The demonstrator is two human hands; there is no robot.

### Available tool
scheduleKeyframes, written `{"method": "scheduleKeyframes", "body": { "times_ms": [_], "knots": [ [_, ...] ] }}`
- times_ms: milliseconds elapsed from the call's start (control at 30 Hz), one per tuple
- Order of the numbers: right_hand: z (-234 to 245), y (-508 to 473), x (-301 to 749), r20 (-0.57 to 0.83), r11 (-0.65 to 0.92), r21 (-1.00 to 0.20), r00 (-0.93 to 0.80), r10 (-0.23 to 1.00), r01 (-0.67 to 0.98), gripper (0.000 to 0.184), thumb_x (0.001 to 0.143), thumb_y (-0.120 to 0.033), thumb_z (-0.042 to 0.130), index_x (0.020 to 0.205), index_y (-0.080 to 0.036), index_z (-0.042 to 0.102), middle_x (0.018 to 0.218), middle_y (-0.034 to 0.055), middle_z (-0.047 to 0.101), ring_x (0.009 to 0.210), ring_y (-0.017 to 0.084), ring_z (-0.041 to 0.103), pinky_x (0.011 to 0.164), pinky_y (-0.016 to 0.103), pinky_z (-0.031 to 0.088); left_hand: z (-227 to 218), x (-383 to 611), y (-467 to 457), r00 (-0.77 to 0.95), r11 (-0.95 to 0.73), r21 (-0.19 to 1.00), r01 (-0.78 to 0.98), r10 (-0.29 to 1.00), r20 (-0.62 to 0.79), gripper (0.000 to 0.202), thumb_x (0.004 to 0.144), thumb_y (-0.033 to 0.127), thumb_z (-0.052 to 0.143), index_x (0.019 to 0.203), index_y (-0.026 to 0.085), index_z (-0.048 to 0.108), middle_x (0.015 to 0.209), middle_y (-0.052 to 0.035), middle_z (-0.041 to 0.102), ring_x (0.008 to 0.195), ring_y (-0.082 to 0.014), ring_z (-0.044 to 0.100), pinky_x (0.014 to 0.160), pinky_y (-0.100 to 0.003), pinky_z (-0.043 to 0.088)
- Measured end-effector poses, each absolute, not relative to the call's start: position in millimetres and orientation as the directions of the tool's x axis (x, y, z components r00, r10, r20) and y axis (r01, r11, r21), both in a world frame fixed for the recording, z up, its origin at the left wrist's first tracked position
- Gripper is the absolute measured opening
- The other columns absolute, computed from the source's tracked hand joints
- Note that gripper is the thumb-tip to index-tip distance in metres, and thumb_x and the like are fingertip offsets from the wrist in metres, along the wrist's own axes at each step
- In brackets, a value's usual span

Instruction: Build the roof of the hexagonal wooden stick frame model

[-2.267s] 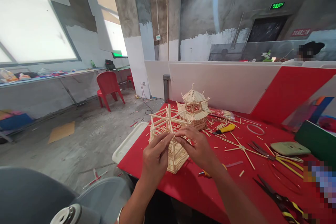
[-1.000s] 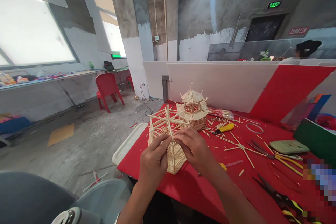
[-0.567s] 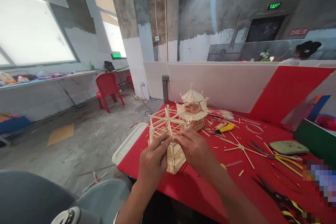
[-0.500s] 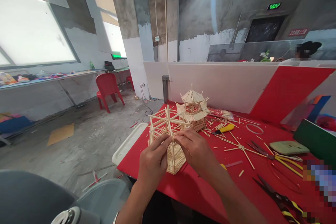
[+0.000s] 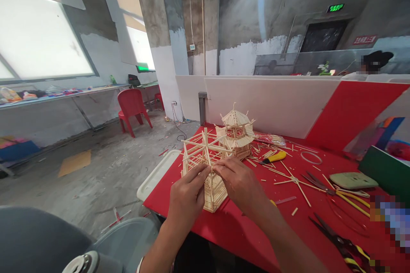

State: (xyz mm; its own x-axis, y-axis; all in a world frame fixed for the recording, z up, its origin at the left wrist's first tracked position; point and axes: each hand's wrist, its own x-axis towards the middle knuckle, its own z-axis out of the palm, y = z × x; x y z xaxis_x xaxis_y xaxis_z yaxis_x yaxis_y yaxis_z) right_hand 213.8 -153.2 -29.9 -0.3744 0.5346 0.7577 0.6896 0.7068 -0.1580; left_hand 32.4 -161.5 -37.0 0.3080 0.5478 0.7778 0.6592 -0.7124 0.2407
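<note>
A stick-built pavilion model (image 5: 214,199) of pale wooden sticks stands near the red table's front left edge, its roof frame of bare spokes uncovered. My left hand (image 5: 188,190) pinches at the model's near upper corner. Opposite it, my right hand (image 5: 238,181) pinches at the same corner, fingertips nearly meeting the left ones. The fingers hide exactly what lies between them; a stick end of the frame seems to be there. Just behind stands a second pavilion model (image 5: 236,130) with tiered, covered roofs.
On the red table (image 5: 256,239) lie a yellow utility knife (image 5: 275,157), a star of joined sticks (image 5: 294,179), yellow-handled pliers (image 5: 342,194), scissors (image 5: 341,241) and loose sticks. A white partition (image 5: 265,104) borders the back. A grey bin (image 5: 128,239) stands at lower left.
Both hands stay pinched at the same corner of the model, with hardly any movement. The view has shifted very slightly.
</note>
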Motion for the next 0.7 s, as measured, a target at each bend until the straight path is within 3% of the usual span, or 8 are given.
{"method": "scheduleKeyframes", "body": {
  "times_ms": [700],
  "knots": [
    [-30.8, -152.3, 214.7, 0.75, 0.708, -0.157, -0.383, 0.539, 0.689, 0.026, 0.093, -0.006, 0.049, 0.107, -0.015, 0.068, 0.102, 0.0092, 0.071, 0.096, 0.022, 0.064, 0.088, 0.039, 0.056, -38.6, 31.2, -161.0, 0.302, -0.701, 0.247, 0.669, 0.56, 0.771, 0.04, 0.084, 0.004, 0.051, 0.113, 0.021, 0.073, 0.117, -0.0078, 0.074, 0.101, -0.0198, 0.074, 0.087, -0.028, 0.061]
  ]
}}
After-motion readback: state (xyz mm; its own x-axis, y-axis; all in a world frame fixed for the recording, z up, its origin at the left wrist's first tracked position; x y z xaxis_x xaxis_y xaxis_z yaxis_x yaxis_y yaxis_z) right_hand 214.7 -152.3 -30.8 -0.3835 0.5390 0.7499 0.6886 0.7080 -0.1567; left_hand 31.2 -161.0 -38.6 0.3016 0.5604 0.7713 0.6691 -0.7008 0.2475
